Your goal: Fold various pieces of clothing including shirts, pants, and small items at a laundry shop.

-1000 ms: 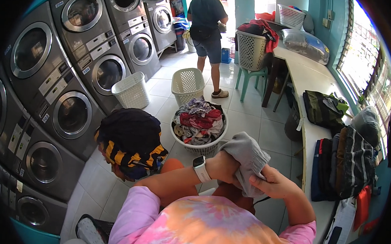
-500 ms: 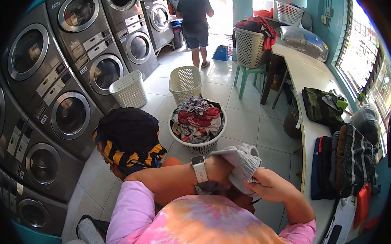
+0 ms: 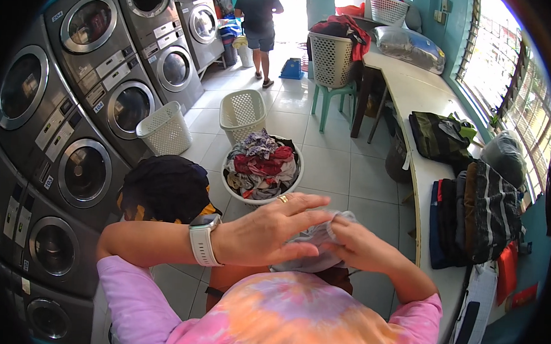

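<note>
My left hand [image 3: 279,227] is held palm down in front of my chest, its fingers stretched out and thumb apart, with a white-banded watch on the wrist. Just below and beyond its fingertips is a thin grey garment [image 3: 326,254], bunched up. On the other side, my right hand [image 3: 353,240] grips the garment's edge between thumb and fingers. My left hand hides part of the cloth, so I cannot tell whether its fingers touch it. Past my hands, a round white basket [image 3: 292,184] on the floor is heaped with mixed clothes [image 3: 260,165].
Two off-white laundry baskets [image 3: 241,118] stand farther off. Grey front-loading machines [image 3: 85,173] line the left, with a dark cloth bundle [image 3: 164,188] before them. A white counter [image 3: 431,191] with folded clothes [image 3: 448,225] runs along the right. A person [image 3: 258,24] walks near the doorway.
My left hand has come out of the grey garment and moved left, its fingers now extended. My right hand keeps its grip on the cloth. The person at the back has moved slightly.
</note>
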The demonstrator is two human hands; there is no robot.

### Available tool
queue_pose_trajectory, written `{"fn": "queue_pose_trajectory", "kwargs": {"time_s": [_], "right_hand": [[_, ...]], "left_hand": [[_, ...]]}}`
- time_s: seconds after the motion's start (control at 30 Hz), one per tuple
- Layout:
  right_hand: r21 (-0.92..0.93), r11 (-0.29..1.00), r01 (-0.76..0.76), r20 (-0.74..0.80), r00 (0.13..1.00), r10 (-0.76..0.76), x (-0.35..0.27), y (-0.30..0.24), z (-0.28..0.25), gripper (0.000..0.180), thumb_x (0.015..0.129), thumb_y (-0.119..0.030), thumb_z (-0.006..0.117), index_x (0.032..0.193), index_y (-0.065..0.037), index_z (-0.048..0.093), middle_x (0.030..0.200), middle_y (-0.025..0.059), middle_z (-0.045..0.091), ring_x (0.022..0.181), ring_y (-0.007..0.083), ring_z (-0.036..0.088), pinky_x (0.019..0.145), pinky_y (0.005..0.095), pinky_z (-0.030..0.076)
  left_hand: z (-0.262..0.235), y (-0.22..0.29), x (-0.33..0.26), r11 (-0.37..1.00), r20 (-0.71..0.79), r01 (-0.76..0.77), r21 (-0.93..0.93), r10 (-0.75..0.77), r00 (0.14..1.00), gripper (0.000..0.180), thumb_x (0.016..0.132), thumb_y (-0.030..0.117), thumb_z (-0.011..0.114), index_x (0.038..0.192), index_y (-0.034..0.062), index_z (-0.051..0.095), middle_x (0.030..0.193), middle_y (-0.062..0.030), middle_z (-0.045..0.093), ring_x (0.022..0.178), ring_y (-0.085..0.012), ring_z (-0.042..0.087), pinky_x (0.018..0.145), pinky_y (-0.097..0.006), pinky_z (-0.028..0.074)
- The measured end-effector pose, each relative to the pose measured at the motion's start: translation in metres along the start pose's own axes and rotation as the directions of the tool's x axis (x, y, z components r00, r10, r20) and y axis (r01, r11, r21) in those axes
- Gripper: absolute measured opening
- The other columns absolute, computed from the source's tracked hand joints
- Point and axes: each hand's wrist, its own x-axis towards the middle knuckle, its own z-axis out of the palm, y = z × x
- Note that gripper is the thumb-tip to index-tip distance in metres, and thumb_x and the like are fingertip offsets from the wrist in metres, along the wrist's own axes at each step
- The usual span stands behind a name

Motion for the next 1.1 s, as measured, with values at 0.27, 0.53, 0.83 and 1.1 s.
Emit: {"fn": "queue_pose_trajectory", "kwargs": {"time_s": [0.27, 0.53, 0.83, 1.1], "right_hand": [[0.177, 0.982, -0.062, 0.026, 0.998, 0.059, 0.001, -0.035, 0.012, 0.015, 0.079, -0.007, 0.061, 0.091, -0.001, 0.055, 0.077, 0.0112, 0.058, 0.069, 0.0175, 0.057, 0.062, 0.0270, 0.045], [-0.645, 0.712, 0.277, 0.293, 0.950, -0.104, 0.051, 0.018, -0.032, 0.020, 0.082, -0.025, 0.058, 0.091, -0.008, 0.052, 0.077, 0.0039, 0.055, 0.079, 0.0215, 0.058, 0.099, 0.0501, 0.025], [-0.767, 0.598, 0.231, -0.032, 0.918, -0.396, 0.128, -0.004, -0.125, 0.014, 0.085, -0.021, 0.054, 0.087, -0.006, 0.054, 0.071, 0.0052, 0.054, 0.076, 0.0233, 0.056, 0.096, 0.0472, 0.027], [-0.806, 0.510, 0.299, 0.015, 0.873, -0.488, 0.142, -0.007, -0.114, 0.013, 0.084, -0.018, 0.055, 0.088, -0.006, 0.056, 0.085, 0.0040, 0.055, 0.079, 0.0220, 0.055, 0.093, 0.0425, 0.030]], "left_hand": [[-0.005, 0.009, 0.004, 0.975, 0.171, 0.116, -0.190, -0.083, 0.982, 0.068, 0.071, 0.024, 0.074, 0.126, 0.0029, 0.040, 0.100, -0.0144, 0.059, 0.081, -0.0291, 0.061, 0.070, -0.032, 0.048], [-0.130, -0.030, -0.011, 0.999, -0.426, 0.033, -0.030, -0.042, 0.904, 0.018, 0.079, 0.017, 0.067, 0.077, 0.0002, 0.060, 0.069, 0.0011, 0.052, 0.064, -0.0050, 0.044, 0.057, -0.021, 0.035], [-0.150, -0.075, -0.068, 0.979, -0.199, 0.202, 0.024, -0.193, 0.961, 0.031, 0.077, 0.028, 0.069, 0.068, 0.0013, 0.055, 0.080, -0.0001, 0.049, 0.073, -0.0085, 0.042, 0.068, -0.025, 0.035], [-0.147, -0.073, -0.070, 0.862, -0.240, 0.500, -0.085, -0.504, 0.830, 0.018, 0.074, 0.012, 0.071, 0.076, -0.0024, 0.060, 0.066, 0.0036, 0.052, 0.059, -0.0023, 0.044, 0.053, -0.018, 0.036]]}}
